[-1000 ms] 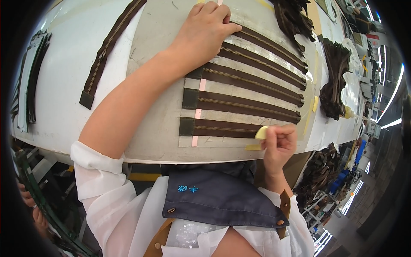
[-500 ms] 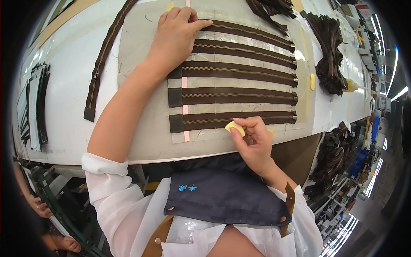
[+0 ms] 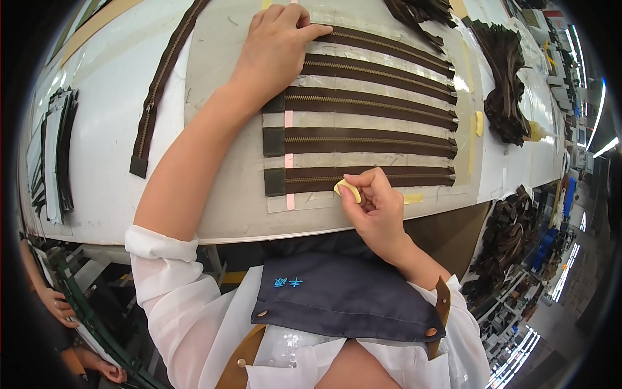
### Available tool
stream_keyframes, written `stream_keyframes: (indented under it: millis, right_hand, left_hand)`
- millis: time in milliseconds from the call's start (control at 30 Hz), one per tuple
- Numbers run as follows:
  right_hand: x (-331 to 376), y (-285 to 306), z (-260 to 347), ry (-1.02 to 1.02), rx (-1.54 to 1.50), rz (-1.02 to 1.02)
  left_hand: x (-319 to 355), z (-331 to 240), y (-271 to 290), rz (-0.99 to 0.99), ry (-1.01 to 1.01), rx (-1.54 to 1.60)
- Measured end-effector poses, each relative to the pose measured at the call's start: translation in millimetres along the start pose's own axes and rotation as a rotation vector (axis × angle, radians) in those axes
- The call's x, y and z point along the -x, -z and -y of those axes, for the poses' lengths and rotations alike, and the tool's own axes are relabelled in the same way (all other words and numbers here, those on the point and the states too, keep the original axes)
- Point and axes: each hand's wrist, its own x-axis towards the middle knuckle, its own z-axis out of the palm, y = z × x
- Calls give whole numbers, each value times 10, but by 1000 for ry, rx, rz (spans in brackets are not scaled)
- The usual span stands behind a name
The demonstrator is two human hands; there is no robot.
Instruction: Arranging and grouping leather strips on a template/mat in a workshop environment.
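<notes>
Five brown zippers (image 3: 369, 141): in the head view they lay one beyond another on a grey board (image 3: 217, 61) in front of me, metal teeth running left to right.
My left hand (image 3: 275, 48): it lay over the left ends of the farther zippers, fingers bent down, thumb reaching onto the farthest zipper (image 3: 389, 47); I could not tell whether those fingers gripped anything.
My right hand (image 3: 379, 204): closed in a pinch, thumb against fingers, on a small yellow piece (image 3: 347, 190).
Yellow piece: at the near edge of the nearest zipper (image 3: 408, 176), left of its middle; whether it touched the fabric I could not make out.
Dark green tabs (image 3: 275, 142): on the left ends of the two nearest zippers, a third partly covered by my left hand.
Pink strip (image 3: 290, 202): beside those tabs, showing between the zippers.
Yellow tape (image 3: 413, 198): flat on the board, just right of my right hand.
Loose zipper (image 3: 146, 120): left of my forearm, a dark tab at its near end.
Dark bundle (image 3: 505, 84): right of the board, near a yellowish bottle (image 3: 536, 131).
</notes>
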Motion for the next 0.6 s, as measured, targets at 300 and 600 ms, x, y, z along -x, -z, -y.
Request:
stream_keyframes:
  millis: [300,600]
  right_hand:
    - [55,67,-23,-27,-64,29]
    - [30,647,21,-86,-442,-347]
  left_hand:
    - [8,-55,5,95,141,132]
    - [35,71,-47,-9,-16,-2]
